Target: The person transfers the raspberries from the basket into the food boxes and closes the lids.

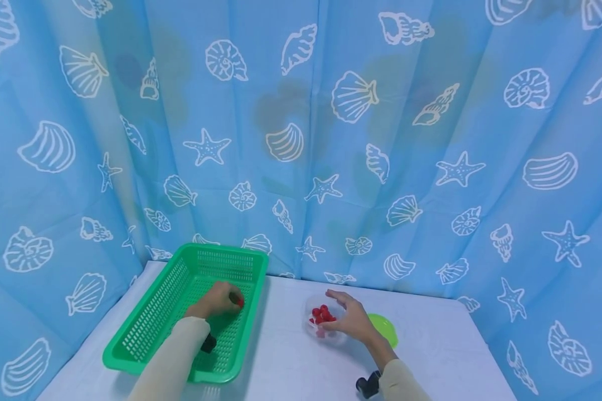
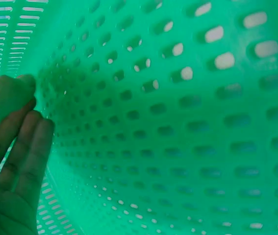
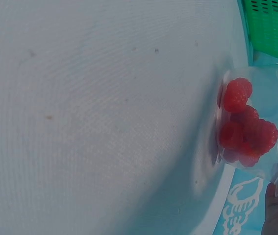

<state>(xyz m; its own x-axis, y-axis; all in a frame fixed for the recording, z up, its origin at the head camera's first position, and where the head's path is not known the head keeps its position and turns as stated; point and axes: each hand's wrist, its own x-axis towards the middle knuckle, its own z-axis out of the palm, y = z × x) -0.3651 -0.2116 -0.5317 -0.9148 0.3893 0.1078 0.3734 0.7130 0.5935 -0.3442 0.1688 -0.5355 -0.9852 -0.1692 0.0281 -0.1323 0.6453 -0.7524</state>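
A green plastic basket (image 1: 262,289) stands at the left, and my left hand (image 1: 219,298) reaches down into it. Its fingertips pinch a red raspberry (image 1: 240,303) close over the basket floor. In the left wrist view the thumb and fingers (image 2: 43,142) bend together in front of the perforated wall, and the raspberry is hidden. My right hand (image 1: 353,318) holds a clear plastic cup (image 1: 308,308) by its rim, thumb on the near side and fingers on the far side. Several raspberries (image 3: 249,132) lie at the bottom of this cup, which stands upright on the table.
A lime green round lid (image 1: 383,329) lies on the table to the right, partly behind the right wrist. White cloth covers the table (image 1: 291,362). A blue curtain (image 1: 301,167) with white shells and starfish hangs behind and at both sides.
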